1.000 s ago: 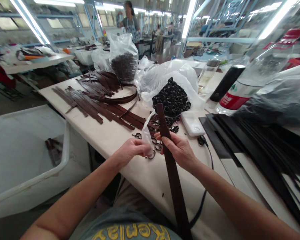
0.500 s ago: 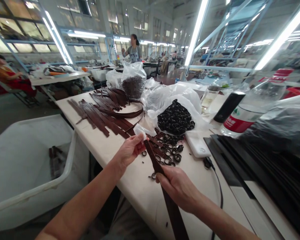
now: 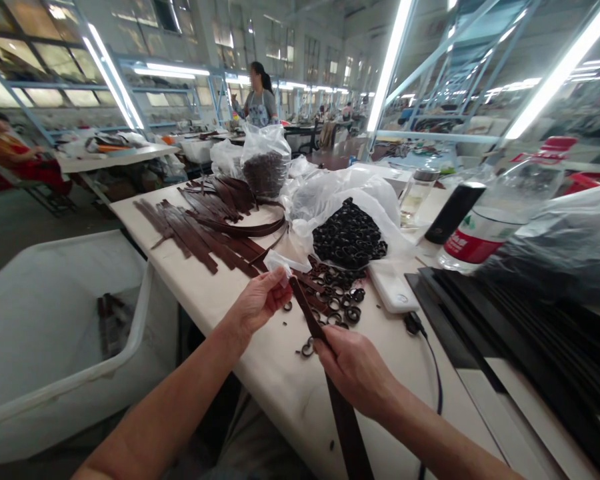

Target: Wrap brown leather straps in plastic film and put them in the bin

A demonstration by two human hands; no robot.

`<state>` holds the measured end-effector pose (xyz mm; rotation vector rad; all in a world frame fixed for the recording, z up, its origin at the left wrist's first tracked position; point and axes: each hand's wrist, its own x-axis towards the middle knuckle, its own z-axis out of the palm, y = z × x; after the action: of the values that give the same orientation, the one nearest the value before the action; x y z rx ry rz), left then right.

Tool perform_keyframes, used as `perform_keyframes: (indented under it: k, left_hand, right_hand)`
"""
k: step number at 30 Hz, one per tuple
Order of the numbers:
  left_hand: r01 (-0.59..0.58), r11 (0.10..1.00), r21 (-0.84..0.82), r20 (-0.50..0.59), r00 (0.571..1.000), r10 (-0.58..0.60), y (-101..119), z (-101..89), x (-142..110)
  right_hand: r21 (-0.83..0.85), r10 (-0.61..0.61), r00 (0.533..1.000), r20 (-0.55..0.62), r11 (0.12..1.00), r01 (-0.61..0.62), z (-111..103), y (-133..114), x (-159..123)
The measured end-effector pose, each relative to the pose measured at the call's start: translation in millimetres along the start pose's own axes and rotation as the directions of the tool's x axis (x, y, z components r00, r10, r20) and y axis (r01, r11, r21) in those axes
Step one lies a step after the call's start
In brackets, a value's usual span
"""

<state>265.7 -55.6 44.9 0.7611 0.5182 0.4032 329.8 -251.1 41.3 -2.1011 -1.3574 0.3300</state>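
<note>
My right hand (image 3: 355, 367) grips a long dark brown leather strap (image 3: 344, 420), which runs from the lower edge of the view up toward my other hand. Between thumb and fingers, my left hand (image 3: 263, 300) pinches a crumpled white cloth or tissue (image 3: 286, 264) close to the strap's far end. Whether the cloth touches the strap there is hard to make out. Just beyond lie loose dark rings (image 3: 337, 303), apparently strap loops. More brown straps (image 3: 187, 233) are spread over the left of the table (image 3: 275, 380).
A plastic bag of black loops (image 3: 350, 233) stands behind the hands. To the right are a white power bank (image 3: 393, 288) with a cable, a black cylinder (image 3: 453, 213), a water bottle (image 3: 480, 233) and dark strips (image 3: 510, 327). A white bin (image 3: 145, 313) sits at left.
The strap's far end now shows slightly apart from my left fingers and the cloth. My right hand is almost in place. A person in the background has turned.
</note>
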Motion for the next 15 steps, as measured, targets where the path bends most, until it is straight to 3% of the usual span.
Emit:
perform_keyframes:
  k: [6,10,13,15]
  left_hand:
    - [0.018,1.0,0.018,0.031,0.999,-0.019,1.8,-1.8,-1.0]
    - [0.017,0.995,0.098,0.08,0.996,-0.025,-9.5,-3.9,-8.4]
    - [-0.002,0.982,0.188,0.134,0.991,-0.024,-32.4,-2.5,-20.8]
    - [0.005,0.972,0.236,0.213,0.975,-0.057,-46.7,-1.2,-18.5]
  right_hand:
    - [-0.003,0.044,0.998,0.037,0.999,-0.044,1.3,-0.5,2.0]
    - [0.042,0.067,0.995,0.073,0.997,-0.07,1.6,1.2,3.3]
    - [0.161,0.08,0.993,0.089,0.983,-0.093,4.1,6.8,3.5]
    - [0.337,0.05,0.986,0.158,0.936,-0.101,7.7,11.4,5.4]
